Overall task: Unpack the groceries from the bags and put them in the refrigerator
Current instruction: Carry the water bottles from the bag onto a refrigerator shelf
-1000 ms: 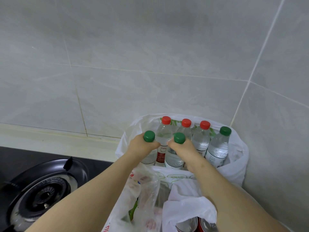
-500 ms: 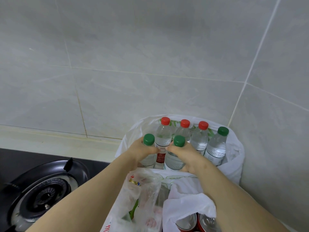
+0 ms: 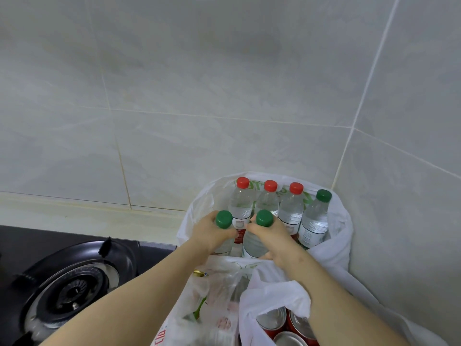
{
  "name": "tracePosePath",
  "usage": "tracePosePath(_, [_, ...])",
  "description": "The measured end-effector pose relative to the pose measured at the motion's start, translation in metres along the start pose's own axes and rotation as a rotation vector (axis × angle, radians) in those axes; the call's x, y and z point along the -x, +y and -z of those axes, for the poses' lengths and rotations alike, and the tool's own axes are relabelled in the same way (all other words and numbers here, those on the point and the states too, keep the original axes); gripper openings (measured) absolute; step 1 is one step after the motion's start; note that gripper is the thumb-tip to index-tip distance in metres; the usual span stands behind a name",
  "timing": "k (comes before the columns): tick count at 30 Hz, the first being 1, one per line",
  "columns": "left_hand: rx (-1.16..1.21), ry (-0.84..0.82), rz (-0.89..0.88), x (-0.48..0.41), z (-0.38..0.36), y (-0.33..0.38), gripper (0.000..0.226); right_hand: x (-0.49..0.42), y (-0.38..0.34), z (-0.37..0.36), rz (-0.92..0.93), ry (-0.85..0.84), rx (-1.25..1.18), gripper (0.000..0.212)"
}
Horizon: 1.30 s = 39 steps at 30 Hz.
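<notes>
1. Since a second ago both hands and their two green-capped bottles sit lower in the frame, farther from the red-capped row behind. More of the cans shows at the bottom edge.
2. Left hand [image 3: 212, 236] grips the left green-capped bottle [image 3: 223, 219], with fingers curled round the neck just under the cap. Most of the body is hidden by the hand.
3. Right hand [image 3: 277, 240] grips the right green-capped bottle [image 3: 253, 243] the same way. Its clear body shows below the cap, between the two hands.
4. Both held bottles are upright and side by side at centre frame, knuckles nearly touching. Their bottoms are hidden, so I cannot tell whether they are lifted clear.
5. White bag [image 3: 339, 221] sits right of centre in the wall corner with its mouth open.
6. It holds three red-capped bottles [image 3: 268, 201] in a back row and a spare green-capped bottle [image 3: 315, 221] at the right end, all upright.
7. Second white bag [image 3: 274, 293] is at lower right, under the right forearm. Red cans [image 3: 273, 318] with silver tops are inside.
8. Clear plastic bag [image 3: 214, 295] is at lower centre between the forearms, against both white bags. Its contents are blurred; something green shows.
9. Gas burner [image 3: 72, 290] is at lower left on a black stove top [image 3: 149, 255], with a pale bench strip [image 3: 74, 213] behind it.
10. Grey tiled wall [image 3: 199, 71] fills the upper frame.
</notes>
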<state>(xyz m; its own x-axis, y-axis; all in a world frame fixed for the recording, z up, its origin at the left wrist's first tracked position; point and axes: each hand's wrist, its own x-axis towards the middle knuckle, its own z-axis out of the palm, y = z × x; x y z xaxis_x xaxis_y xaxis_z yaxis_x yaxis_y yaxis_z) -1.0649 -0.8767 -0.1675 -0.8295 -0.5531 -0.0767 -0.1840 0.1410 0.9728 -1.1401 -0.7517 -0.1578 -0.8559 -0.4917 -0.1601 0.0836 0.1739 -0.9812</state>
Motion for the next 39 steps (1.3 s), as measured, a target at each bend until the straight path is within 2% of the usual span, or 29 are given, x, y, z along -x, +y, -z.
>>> tracePosePath(5, [0.05,0.051,-0.058,0.014,-0.004,0.006,0.025,0.008,-0.001,0.004,0.044,0.087,-0.036,0.016])
tracePosePath(8, [0.121,0.119,-0.1,0.02,-0.002,0.018,0.028,0.017,-0.008,0.01,0.073,0.11,-0.069,0.018])
tracePosePath(14, [0.292,0.152,-0.124,0.047,0.01,0.049,0.029,0.048,-0.028,0.015,0.119,0.142,-0.128,0.015])
tracePosePath(21, [0.473,0.142,-0.239,0.105,0.032,0.077,0.031,0.104,-0.059,0.009,0.303,0.221,-0.208,0.019])
tracePosePath(27, [0.516,0.15,-0.314,0.149,0.067,0.081,0.032,0.159,-0.078,-0.01,0.448,0.213,-0.278,0.021])
tracePosePath(32, [0.578,0.174,-0.288,0.184,0.105,0.072,0.038,0.197,-0.084,-0.036,0.512,0.17,-0.323,0.023])
tracePosePath(39, [0.542,0.307,-0.271,0.234,0.165,0.049,0.031,0.238,-0.074,-0.105,0.483,0.039,-0.337,0.031])
